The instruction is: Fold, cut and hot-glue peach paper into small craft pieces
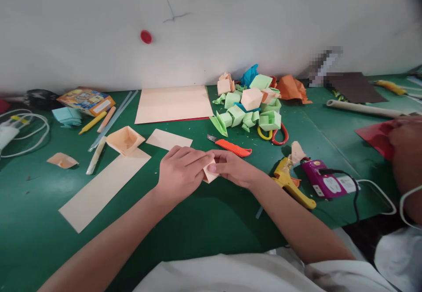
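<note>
Between my two hands is a small folded peach paper box (211, 174), held above the green table. My left hand (180, 169) closes on its left side, fingers laid over the top. On the other side my right hand (235, 168) pinches it, the thumb against its face. Part of the box is hidden behind the fingers. Just beyond my hands lie an orange box cutter (233, 147) with its blade showing and a short peach paper strip (169, 139). To the left, an open peach paper box (125, 140) rests against a long peach strip (103, 191).
Folded green and peach paper pieces (252, 101) are heaped at the back, by scissors (280, 134). A yellow glue gun (290, 182) and a purple power strip (325, 180) with cords lie right. Another person's hand (407, 151) holds red paper. Peach sheets (174, 104) lie near the wall.
</note>
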{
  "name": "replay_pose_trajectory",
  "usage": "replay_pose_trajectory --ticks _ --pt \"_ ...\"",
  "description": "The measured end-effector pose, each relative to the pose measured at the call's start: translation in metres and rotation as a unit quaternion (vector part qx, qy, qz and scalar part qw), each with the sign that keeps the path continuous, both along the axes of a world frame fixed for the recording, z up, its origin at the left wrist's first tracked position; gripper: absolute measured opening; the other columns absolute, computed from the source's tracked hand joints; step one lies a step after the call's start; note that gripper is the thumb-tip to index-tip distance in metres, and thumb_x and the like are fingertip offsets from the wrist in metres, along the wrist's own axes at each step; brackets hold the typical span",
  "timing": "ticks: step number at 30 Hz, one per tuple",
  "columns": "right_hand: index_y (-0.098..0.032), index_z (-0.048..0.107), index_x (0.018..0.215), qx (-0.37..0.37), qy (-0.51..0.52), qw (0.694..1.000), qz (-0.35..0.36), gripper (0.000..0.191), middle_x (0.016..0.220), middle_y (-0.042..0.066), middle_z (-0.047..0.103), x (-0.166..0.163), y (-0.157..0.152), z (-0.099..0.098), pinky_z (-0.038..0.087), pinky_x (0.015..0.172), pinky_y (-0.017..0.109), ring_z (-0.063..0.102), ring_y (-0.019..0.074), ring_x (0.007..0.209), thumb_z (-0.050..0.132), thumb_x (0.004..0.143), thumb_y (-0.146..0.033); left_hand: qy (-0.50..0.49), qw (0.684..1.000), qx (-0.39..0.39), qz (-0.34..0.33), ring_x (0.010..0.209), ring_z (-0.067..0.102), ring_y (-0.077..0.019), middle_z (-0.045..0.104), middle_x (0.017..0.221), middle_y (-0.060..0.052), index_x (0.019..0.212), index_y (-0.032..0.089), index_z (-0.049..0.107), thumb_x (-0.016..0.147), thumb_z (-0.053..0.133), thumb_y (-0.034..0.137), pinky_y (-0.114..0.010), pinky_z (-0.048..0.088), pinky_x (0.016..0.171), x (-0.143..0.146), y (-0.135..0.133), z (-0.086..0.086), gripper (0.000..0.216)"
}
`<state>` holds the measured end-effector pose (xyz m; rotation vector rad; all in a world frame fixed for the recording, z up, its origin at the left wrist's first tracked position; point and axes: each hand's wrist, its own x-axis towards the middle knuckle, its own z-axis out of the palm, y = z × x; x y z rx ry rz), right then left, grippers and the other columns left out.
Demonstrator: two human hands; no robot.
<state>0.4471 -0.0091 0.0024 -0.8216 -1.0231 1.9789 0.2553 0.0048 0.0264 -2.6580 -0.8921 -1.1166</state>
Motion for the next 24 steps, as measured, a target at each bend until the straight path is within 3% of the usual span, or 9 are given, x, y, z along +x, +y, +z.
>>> replay_pose_trajectory --ticks 6,11,15,21,24 --pt "-0.018 0.073 0.105 -0.025 -0.014 0.999 -0.016 0.042 0.097 0.002 0.072 0.004 0.004 -0.004 0.056 0.078 0.026 0.068 0.0148 0.087 0.092 0.069 -0.030 0.038 0.997 -0.072 -0.006 0.084 0.072 -0.0211 0.080 0.096 -0.002 0.098 0.021 0.078 0.089 0.058 0.014 -0.035 0.054 0.075 -0.007 0.012 0.001 0.023" --pt "-0.017 0.074 0.104 -0.032 -0.012 0.999 0.006 0.041 0.093 0.002 0.072 0.002 0.002 -0.003 0.055 0.076 0.025 0.067 0.0136 0.084 0.091 0.070 -0.032 0.064 0.997 -0.034 0.002 0.073 0.070 -0.0199 0.078 0.082 -0.002 0.084 0.020 0.077 0.091 0.054 0.012 -0.035 0.051 0.067 -0.011 0.012 0.004 0.025" --pt "-0.018 0.075 0.107 -0.027 0.000 1.000 0.016 0.041 0.097 0.002 0.073 0.001 0.002 -0.005 0.055 0.078 0.024 0.067 0.0131 0.086 0.091 0.072 -0.032 0.065 0.997 -0.019 0.024 0.070 0.070 -0.0189 0.078 0.080 -0.001 0.083 0.021 0.078 0.091 0.055 0.012 -0.034 0.049 0.064 -0.011 0.009 0.004 0.026" --pt "-0.019 0.076 0.109 -0.028 0.015 0.999 -0.004 0.043 0.097 0.002 0.073 0.005 0.003 -0.006 0.055 0.077 0.021 0.068 0.0123 0.086 0.092 0.070 -0.029 0.024 0.994 -0.102 0.036 0.081 0.074 -0.0199 0.080 0.094 -0.001 0.095 0.021 0.079 0.088 0.061 0.017 -0.031 0.055 0.067 -0.012 0.010 0.005 0.020" --pt "-0.019 0.075 0.112 -0.022 0.028 0.999 0.000 0.043 0.099 0.002 0.074 0.005 0.003 -0.006 0.055 0.079 0.021 0.068 0.0122 0.087 0.090 0.073 -0.029 0.024 0.996 -0.085 0.024 0.081 0.074 -0.0199 0.080 0.091 -0.001 0.092 0.020 0.079 0.090 0.059 0.017 -0.032 0.056 0.067 -0.012 0.010 0.007 0.020"
